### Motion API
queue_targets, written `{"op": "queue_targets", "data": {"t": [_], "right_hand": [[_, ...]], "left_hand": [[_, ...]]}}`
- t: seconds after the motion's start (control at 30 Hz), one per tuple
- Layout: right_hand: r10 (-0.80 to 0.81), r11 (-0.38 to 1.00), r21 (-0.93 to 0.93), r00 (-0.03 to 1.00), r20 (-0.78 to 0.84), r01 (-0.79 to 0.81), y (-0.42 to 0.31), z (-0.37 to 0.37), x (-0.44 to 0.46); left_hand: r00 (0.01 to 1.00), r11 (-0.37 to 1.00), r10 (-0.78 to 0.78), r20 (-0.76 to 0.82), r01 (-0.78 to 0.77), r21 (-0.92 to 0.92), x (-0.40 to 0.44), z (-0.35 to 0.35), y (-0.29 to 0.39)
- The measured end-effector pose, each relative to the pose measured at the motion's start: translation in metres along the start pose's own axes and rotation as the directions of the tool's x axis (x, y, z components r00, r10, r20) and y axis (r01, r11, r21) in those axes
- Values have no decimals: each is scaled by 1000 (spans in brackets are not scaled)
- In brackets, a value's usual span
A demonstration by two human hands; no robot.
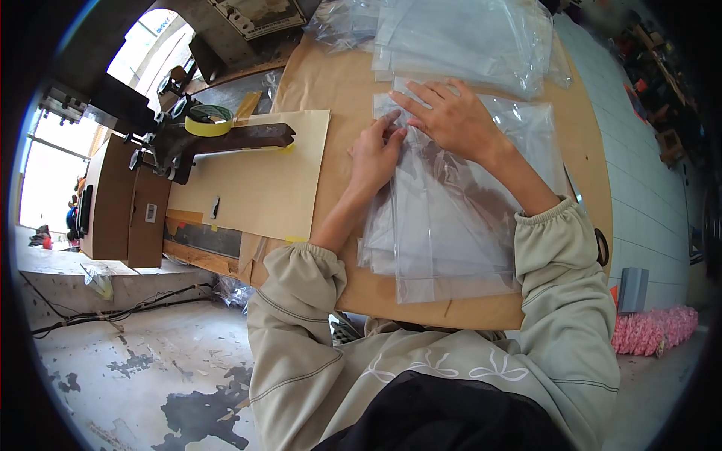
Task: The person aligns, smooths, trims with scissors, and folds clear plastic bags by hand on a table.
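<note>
A clear plastic bag (455, 248) lies flat on the brown-covered table (346, 75) in front of me, with more clear bags under it. At its upper left corner, my left hand (376, 154) has its thumb and fingers closed on the plastic edge. My right hand (455, 124) rests palm down across the top of the bag, fingers stretched out and apart, its fingertips close to the left hand. Behind both hands is a larger stack of clear plastic bags (466, 45).
To the left, a dark machine arm (233, 140) carries a yellow tape roll (209, 124) over a cream board (271, 188). A cardboard box (109, 199) stands beyond it. Black-handled scissors (601, 246) lie at the right table edge. A pink bundle (654, 331) is on the floor.
</note>
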State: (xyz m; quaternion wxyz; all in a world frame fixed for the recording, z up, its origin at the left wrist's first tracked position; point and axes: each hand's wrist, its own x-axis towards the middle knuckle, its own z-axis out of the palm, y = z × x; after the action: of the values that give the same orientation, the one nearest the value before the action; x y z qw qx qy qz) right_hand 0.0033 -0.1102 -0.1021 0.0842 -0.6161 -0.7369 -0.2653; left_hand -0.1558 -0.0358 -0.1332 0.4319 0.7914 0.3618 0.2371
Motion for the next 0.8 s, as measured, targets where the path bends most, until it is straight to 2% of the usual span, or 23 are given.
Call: {"op": "queue_targets", "data": {"t": [0.07,0.17,0.23,0.33,0.43,0.5,0.57,0.6,0.63,0.7,0.73,0.8], "right_hand": [[13,1000,5,1000,11,-13,-2,0,-2],[33,999,26,999,25,-34,-5,0,-7],[44,999,12,999,22,-44,-6,5,-11],[14,1000,14,985,-174,-12,4,-15,-20],[158,958,257,983,-94,-130,26,-65,-55],[391,781,496,916,85,-380,42,-114,-93],[540,698,499,835,105,-514,54,-145,-144],[678,572,500,718,158,-650,48,-158,-170],[792,424,492,574,206,-760,38,-168,-197],[853,92,631,389,350,-770,20,-171,-256],[847,26,657,366,386,-754,3,-173,-269],[813,-71,678,351,464,-731,-31,-184,-275]], "left_hand": [[999,998,34,17,-33,-47,3,-2,-12],[986,994,-40,165,55,-91,9,-8,-18],[990,999,-24,136,27,-22,5,-9,-14],[992,999,31,123,-35,27,6,-8,-19],[997,998,63,54,-61,-28,3,-8,-19],[998,989,70,3,-69,-129,0,-8,-11],[937,961,270,-221,-248,125,1,-13,-17],[871,916,378,-312,-304,261,1,-9,-17],[864,878,436,-252,-346,332,-4,-8,0],[840,778,530,-114,-429,459,-28,-20,60],[803,722,591,82,-571,391,-39,-15,82],[635,628,652,414,-758,174,-65,7,121]]}}
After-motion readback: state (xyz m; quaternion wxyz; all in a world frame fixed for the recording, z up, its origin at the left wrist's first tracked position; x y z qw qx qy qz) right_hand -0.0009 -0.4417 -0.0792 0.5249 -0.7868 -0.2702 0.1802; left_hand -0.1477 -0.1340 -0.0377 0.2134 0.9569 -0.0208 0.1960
